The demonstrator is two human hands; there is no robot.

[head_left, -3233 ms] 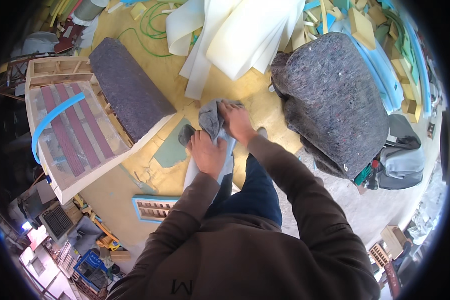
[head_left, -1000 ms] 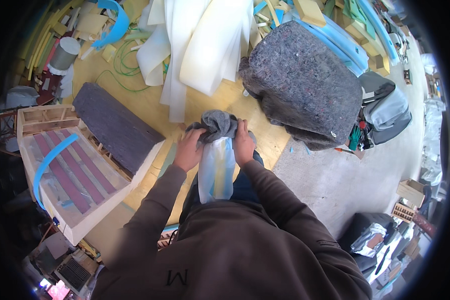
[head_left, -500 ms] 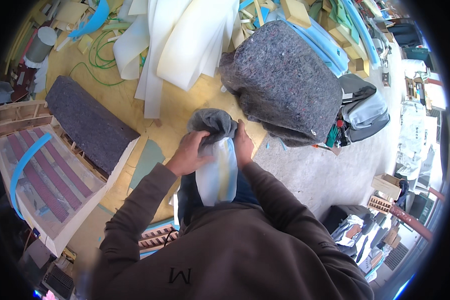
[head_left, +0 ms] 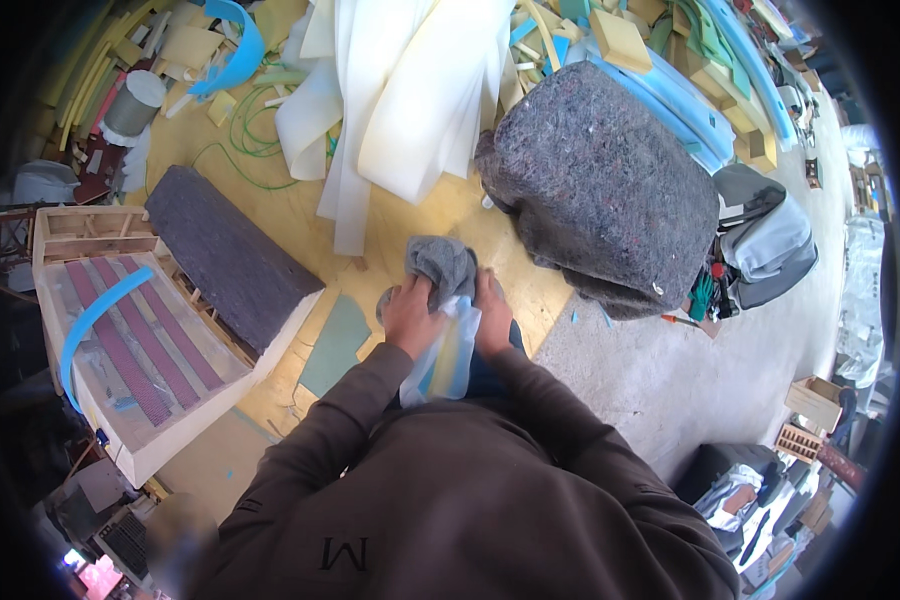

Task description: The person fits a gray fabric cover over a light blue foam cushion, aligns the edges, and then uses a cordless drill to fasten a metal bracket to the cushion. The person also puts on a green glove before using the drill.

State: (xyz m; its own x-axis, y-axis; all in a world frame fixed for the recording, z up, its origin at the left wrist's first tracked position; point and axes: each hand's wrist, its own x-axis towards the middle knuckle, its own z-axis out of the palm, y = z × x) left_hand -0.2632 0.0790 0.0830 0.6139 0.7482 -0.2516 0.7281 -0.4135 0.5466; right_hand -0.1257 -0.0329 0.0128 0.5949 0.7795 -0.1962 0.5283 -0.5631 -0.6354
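Observation:
My left hand [head_left: 411, 313] and my right hand [head_left: 491, 318] both grip a clear plastic bag [head_left: 447, 352] that hangs down in front of my body. A wad of grey felt [head_left: 440, 266] sticks out of the bag's top, between my two hands. My left fingers also pinch the lower edge of the felt. The bag shows pale blue and yellowish tints; its contents are unclear. Both brown sleeves come in from the lower edge.
A big grey felt-covered block [head_left: 602, 190] stands to the right. A wooden sofa frame [head_left: 130, 340] with red webbing, a blue strip and a grey felt panel [head_left: 225, 257] lies at left. White foam sheets [head_left: 400, 90] pile up ahead. A grey backpack [head_left: 770, 240] lies at right.
The view has swung as I turned; the felt wad stays between my hands and now sits lower in the bag, which hangs closer to my body.

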